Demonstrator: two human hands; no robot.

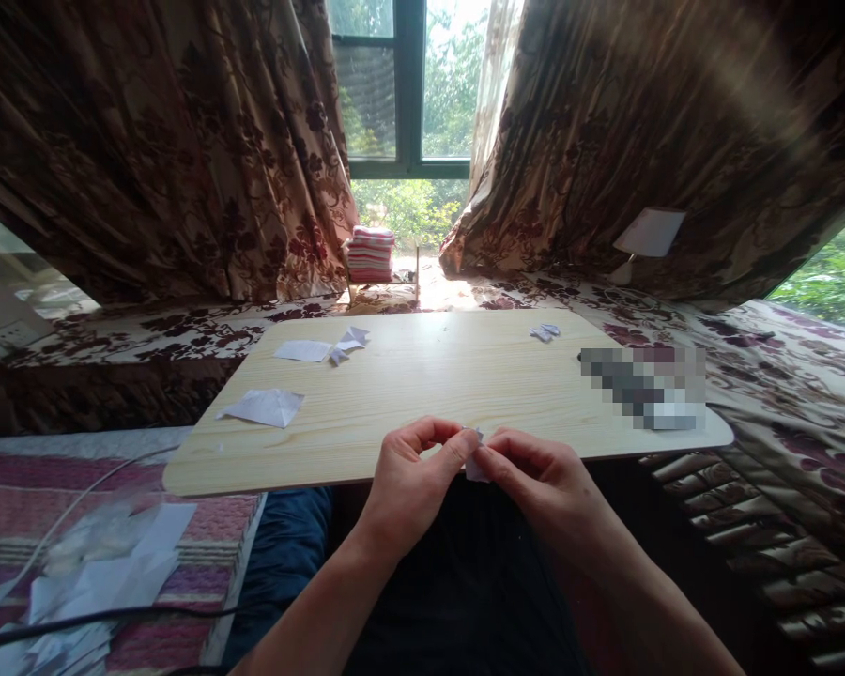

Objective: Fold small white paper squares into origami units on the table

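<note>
Between my two hands is a small piece of folded white paper (476, 469), held just over the near edge of the wooden table (394, 394). My left hand (415, 469) pinches its upper left side between thumb and fingers. From the other side, my right hand (535, 465) grips it with thumb and forefinger. Much of the paper is covered by my fingertips, so its exact folds cannot be made out. On the left of the tabletop lie a creased paper sheet (264, 407), a flat paper sheet (302, 350) and folded paper pieces (350, 342).
A small folded paper bit (545, 332) lies at the table's far right, near a blurred-out patch (640, 390). Paper sheets (123, 577) and a cable (105, 477) are on the striped bedding at left. Behind stand folded striped towels (370, 254) and a lamp (652, 232).
</note>
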